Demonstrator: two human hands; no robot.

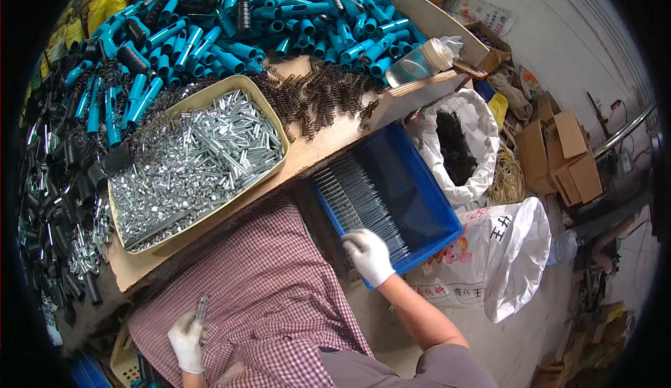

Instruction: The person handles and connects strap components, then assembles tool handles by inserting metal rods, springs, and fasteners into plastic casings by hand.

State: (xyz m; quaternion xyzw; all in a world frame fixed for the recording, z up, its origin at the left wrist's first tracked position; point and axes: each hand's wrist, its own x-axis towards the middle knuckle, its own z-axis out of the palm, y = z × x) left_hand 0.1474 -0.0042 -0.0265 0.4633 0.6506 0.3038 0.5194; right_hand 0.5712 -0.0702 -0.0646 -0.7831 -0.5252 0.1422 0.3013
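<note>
My left hand (187, 340), in a white glove, is low over the checked apron on my lap. Its fingers are closed around a short silver metal piece (202, 308) that sticks up past the fingertips. My right hand (368, 256), also gloved in white, reaches over the near end of a blue plastic bin (432, 206). Its fingers are curled at a row of thin metal strips (360, 199) stacked side by side in the bin. Whatever lies between those fingers is hidden.
A cream tray (283, 133) of small metal pins stands on the wooden bench (143, 266). Dark springs (321, 101) and a heap of teal tube-shaped parts (224, 60) lie behind it. White sacks (521, 248), a clear jar (412, 65) and a cardboard box (570, 150) are to the right.
</note>
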